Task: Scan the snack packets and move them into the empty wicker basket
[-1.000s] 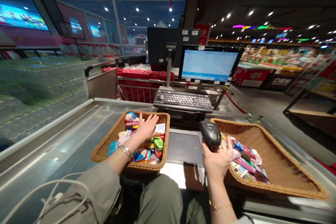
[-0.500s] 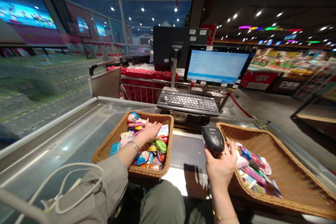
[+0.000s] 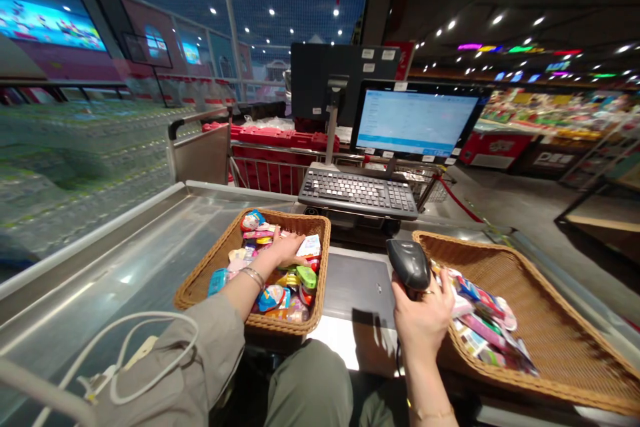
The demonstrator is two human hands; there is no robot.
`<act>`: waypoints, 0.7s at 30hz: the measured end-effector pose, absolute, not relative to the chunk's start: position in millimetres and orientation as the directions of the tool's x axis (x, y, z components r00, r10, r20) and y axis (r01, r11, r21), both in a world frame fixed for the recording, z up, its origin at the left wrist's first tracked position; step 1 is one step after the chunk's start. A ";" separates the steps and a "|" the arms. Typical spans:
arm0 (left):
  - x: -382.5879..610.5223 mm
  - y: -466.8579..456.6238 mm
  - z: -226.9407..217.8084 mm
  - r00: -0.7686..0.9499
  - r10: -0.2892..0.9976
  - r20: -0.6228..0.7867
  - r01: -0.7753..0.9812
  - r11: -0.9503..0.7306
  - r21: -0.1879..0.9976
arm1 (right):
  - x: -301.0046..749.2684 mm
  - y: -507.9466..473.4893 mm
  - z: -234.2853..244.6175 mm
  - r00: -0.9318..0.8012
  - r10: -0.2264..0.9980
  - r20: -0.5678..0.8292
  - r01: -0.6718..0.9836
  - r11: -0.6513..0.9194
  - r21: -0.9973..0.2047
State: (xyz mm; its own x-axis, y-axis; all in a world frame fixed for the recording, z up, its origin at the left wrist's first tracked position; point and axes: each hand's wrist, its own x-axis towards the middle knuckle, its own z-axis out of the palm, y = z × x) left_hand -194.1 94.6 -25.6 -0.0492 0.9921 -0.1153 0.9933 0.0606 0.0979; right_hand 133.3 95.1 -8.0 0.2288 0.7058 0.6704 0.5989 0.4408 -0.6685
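Note:
My left hand (image 3: 287, 248) reaches into the left wicker basket (image 3: 187, 293), resting on a heap of small packaged sweets. Its fingers are stretched over the packs, with the tips partly hidden among them. A white-topped pack (image 3: 311, 247) lies just right of the fingers, and a green pack (image 3: 307, 276) is below them. My right hand (image 3: 424, 317) is closed around the handle of a black barcode scanner (image 3: 409, 265), held up beside the right wicker basket (image 3: 575, 340). Several packs (image 3: 487, 317) lie in the left part of that basket.
Behind the baskets are a black keyboard (image 3: 357, 192) and a lit monitor (image 3: 415, 117). A grey scanner plate (image 3: 353, 287) is set in the counter between the baskets. A white cable (image 3: 195, 327) loops by my left sleeve. Shopping trolleys (image 3: 265, 170) stand beyond the counter.
My left hand has shifted slightly left within the basket, its fingers now lower against the packs. My right hand still holds the scanner, almost unmoved. The view has tilted a little.

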 end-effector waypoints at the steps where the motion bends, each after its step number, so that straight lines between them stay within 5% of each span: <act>1: -193.8 94.5 -24.8 -0.056 0.992 -0.109 0.993 0.067 0.097 | 133.6 95.3 -8.2 0.232 0.704 0.671 0.598 0.441 -0.669; 21: -185.2 83.7 4.9 0.006 0.894 0.447 0.988 0.065 -0.142 | 132.1 91.7 -6.4 0.198 0.694 0.693 0.571 0.492 -0.657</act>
